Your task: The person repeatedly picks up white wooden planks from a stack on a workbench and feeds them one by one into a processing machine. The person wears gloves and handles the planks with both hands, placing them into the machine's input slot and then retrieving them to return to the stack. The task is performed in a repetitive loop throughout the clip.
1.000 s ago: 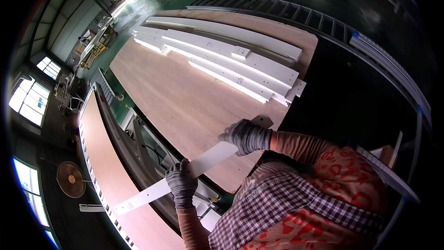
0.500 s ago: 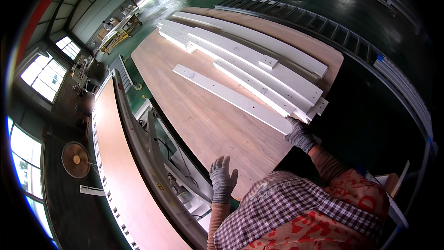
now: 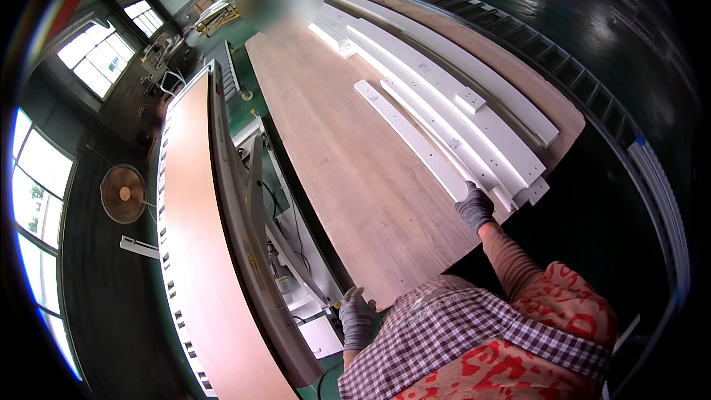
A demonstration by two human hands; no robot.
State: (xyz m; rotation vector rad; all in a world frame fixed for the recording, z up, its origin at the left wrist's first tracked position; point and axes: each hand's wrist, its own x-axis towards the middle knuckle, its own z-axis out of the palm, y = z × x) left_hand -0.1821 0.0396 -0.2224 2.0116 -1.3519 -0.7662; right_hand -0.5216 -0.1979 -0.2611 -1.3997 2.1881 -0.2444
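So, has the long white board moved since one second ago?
Yes. The long white board went from both hands at the near table edge to lying on the wooden table, against the white stack, right hand at its end.

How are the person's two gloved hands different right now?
The right hand reaches out and rests on the end of a white board; the left hand touches no board, down by the near edge of the wooden table. The right arm is stretched forward; the left stays close to the body. Both wear grey gloves.

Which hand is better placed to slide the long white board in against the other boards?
Right. The gloved right hand rests on the near end of the long white painted board on the wooden tabletop. The gloved left hand hangs at the table's near edge, apart from it.
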